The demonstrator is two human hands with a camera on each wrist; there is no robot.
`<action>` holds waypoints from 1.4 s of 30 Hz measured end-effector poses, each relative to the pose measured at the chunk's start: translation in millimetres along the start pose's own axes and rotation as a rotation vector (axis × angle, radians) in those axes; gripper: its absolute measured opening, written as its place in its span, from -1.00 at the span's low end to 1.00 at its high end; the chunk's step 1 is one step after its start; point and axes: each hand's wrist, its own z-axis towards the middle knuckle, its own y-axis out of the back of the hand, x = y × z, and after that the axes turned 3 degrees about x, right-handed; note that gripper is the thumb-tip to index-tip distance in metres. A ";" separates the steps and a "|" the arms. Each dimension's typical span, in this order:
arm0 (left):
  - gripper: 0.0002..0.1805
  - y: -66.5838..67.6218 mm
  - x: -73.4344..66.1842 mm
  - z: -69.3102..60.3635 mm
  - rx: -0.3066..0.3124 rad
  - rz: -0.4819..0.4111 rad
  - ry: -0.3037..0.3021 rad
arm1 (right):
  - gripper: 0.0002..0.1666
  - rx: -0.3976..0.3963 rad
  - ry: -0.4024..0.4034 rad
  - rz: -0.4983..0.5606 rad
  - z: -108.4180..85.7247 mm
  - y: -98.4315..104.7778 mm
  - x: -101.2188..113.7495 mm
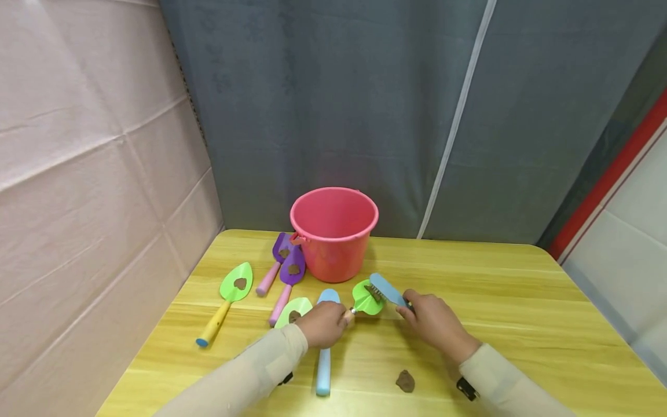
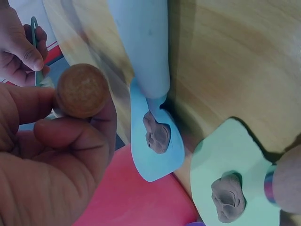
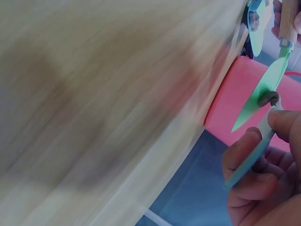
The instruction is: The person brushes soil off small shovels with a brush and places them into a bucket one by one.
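Note:
My left hand point(image 1: 324, 324) grips the wooden handle point(image 2: 82, 90) of a small trowel, its green blade point(image 1: 363, 302) held above the table in front of the bucket. On that blade sits a brown clay-like lump point(image 3: 268, 98). In my right hand point(image 1: 436, 325) is a blue brush point(image 1: 388, 288), pinched by its body between thumb and fingers. The brush's bristles touch the brown lump. Below my left hand lie a blue trowel point(image 1: 323, 373) and a pale green trowel point(image 2: 244, 165), each with a brown lump on its blade; the hand partly covers both in the head view.
A red bucket point(image 1: 337, 260) stands at the back middle. Left of it lie two purple shovels point(image 1: 292, 272) with pink handles, and farther left a green trowel point(image 1: 237, 288) with a yellow handle, all bearing brown lumps. Another brown lump point(image 1: 405, 381) lies near the front.

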 end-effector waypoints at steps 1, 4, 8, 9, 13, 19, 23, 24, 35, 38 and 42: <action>-0.76 -0.1 0.1 -0.1 0.000 0.000 0.000 | -0.81 0.005 -0.012 0.001 0.3 0.6 -1.1; -0.80 -0.1 1.2 -0.6 -0.002 0.005 -0.002 | -0.82 -0.004 -0.029 -0.004 1.5 1.9 -7.3; -0.82 1.4 2.6 -0.9 -0.015 0.010 -0.009 | -0.83 -0.037 -0.038 -0.010 2.0 3.9 -19.2; -0.82 1.9 2.9 -0.8 -0.016 0.009 -0.009 | -0.83 -0.044 -0.042 -0.012 1.8 4.2 -21.6; -0.81 3.5 2.7 -1.3 -0.017 0.008 -0.007 | -0.82 -0.058 -0.062 -0.008 1.5 6.5 -25.4; -0.85 2.2 1.8 -0.4 -0.005 -0.014 0.020 | -0.80 -0.086 -0.026 0.016 3.9 9.0 -15.0; -0.84 0.7 1.3 1.2 -0.008 -0.020 0.004 | -0.81 -0.072 0.022 0.032 4.8 8.1 0.7; -0.84 0.5 0.9 1.5 -0.007 -0.022 -0.001 | -0.81 -0.061 0.038 0.034 4.5 7.7 5.2; -0.84 2.4 -4.8 0.6 0.001 -0.046 -0.019 | -0.76 -0.008 0.121 -0.010 3.9 2.1 25.8; -0.84 2.3 -4.7 0.1 0.003 -0.048 -0.015 | -0.75 -0.015 0.085 -0.007 5.1 1.4 17.7; -0.84 1.7 -3.2 -0.5 0.001 -0.050 -0.014 | -0.77 -0.037 0.053 0.001 7.9 1.4 4.0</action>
